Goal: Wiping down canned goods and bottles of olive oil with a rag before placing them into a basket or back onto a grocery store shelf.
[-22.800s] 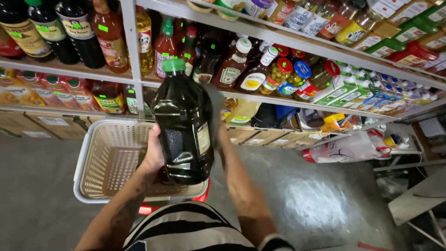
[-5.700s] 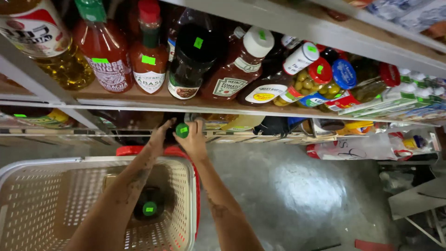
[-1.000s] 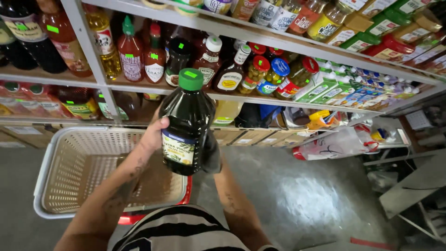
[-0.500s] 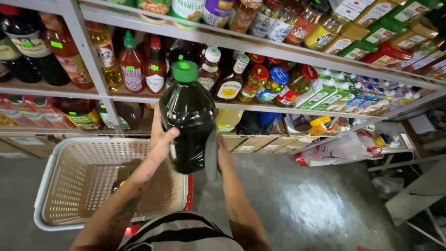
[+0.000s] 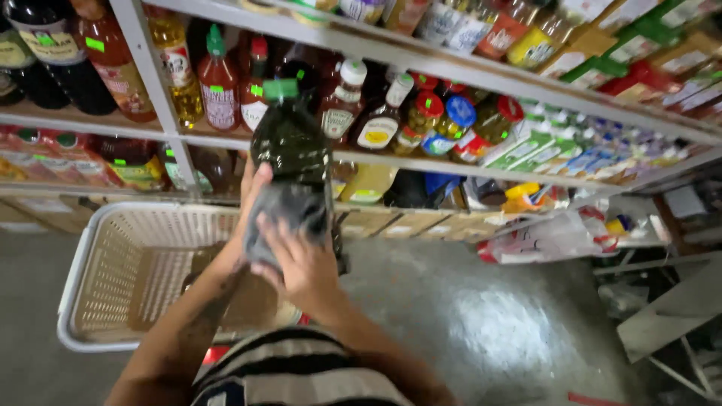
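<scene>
I hold a large dark bottle with a green cap upright in front of the shelves. My left hand grips its left side from below. My right hand presses a grey cloth against the lower front of the bottle. The bottle's base is hidden behind the cloth and my hands. A cream plastic basket sits just below and to the left of my hands.
Metal shelves ahead hold several sauce bottles, oil bottles and jars. Cartons and bags lie under the lowest shelf. A white plastic bag rests on the grey concrete floor to the right.
The bottle stayed raised while my right hand came round to its front with the grey cloth. The view shifted slightly and blurred.
</scene>
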